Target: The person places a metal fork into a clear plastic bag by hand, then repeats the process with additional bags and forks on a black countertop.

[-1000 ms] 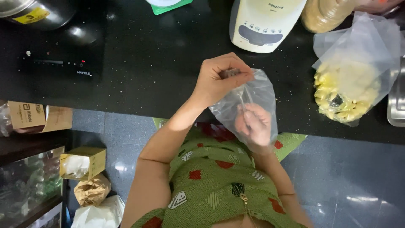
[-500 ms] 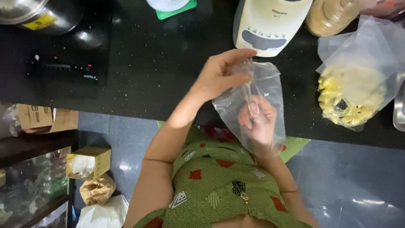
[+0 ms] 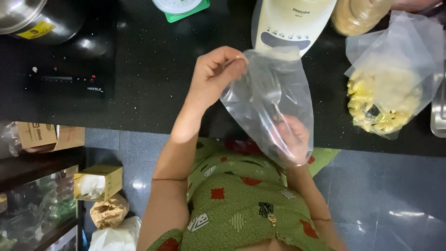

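Note:
A clear plastic bag (image 3: 267,100) hangs in front of me over the edge of the black countertop (image 3: 153,83). My left hand (image 3: 216,72) pinches the bag's upper rim between thumb and fingers. My right hand (image 3: 290,139) shows through the plastic at the bag's lower part and grips it there, partly veiled by the film. The bag looks empty and is spread wider than my hands.
A cream blender base (image 3: 290,23) stands just behind the bag. A clear bag of yellow pieces (image 3: 385,100) lies at the right, a jar (image 3: 357,16) behind it. An induction hob (image 3: 60,79) with a steel pot (image 3: 32,18) is at left, a green scale (image 3: 181,9) at the back.
The bag has been pulled open and spread wider. My left hand lifted the rim up toward the blender base, while my right hand stayed low against the plastic.

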